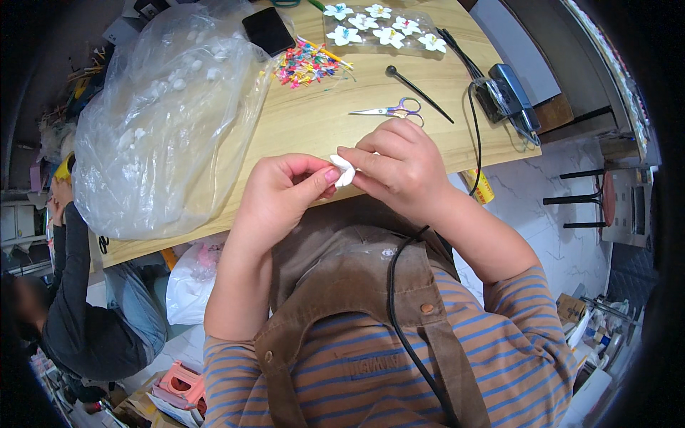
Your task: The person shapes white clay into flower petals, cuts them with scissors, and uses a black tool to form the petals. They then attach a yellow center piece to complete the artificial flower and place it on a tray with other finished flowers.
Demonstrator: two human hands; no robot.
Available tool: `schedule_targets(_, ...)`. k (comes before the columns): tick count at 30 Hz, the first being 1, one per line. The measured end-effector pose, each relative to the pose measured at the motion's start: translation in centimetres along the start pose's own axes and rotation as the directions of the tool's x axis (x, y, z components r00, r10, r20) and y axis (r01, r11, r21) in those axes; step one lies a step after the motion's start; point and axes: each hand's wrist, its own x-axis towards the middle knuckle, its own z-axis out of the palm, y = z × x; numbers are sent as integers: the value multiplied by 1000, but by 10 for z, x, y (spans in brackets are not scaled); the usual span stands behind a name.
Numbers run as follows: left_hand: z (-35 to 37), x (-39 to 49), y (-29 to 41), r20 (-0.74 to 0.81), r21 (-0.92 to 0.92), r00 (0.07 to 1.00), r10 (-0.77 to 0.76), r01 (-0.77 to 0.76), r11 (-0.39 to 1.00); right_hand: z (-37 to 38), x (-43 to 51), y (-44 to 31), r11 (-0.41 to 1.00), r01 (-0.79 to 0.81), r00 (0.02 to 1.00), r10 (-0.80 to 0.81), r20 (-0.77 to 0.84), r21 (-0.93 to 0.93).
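Note:
Between my hands, just past the table's near edge, is a small white flower-like piece [344, 172] with petal-like lobes. My left hand [291, 187] pinches it from the left with thumb and fingers. From the right, the fingers of my right hand [398, 163] hold its other side. Beyond my right hand lie small scissors [388, 111] with purplish handles and a black ball-tipped rod [420, 93]. A heap of colourful flower stamens [307, 64] lies farther back, with a yellow stick across it. White flowers with coloured centres rest on a clear plastic tray [369, 43] at the back.
A large clear plastic bag [166, 134] with white lumps covers the table's left. A black phone [268, 31] lies by the stamens. Cables and a black power adapter [514, 96] sit at the right edge. A co-worker [91, 331] sits at the far left. A black cable crosses my apron.

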Motion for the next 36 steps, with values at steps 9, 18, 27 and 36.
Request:
schedule_targets(9,6,3,-1,-43,146,981,188,-180,973,-2,-7,7,980,-126,986,106,130,157)
schedule_targets(18,5,2,9,29,490,979,202,-190,851,-4,-8,3,996,-5,990,-7,140,86)
schedule_targets(27,8,5,-9,-55,175,992,110,-99,980,1,-17,4,959,-186,981,170,90,212)
schedule_targets(36,-1,5,2,101,176,995,-12,-6,984,1,-18,8,948,-170,976,125,176,270)
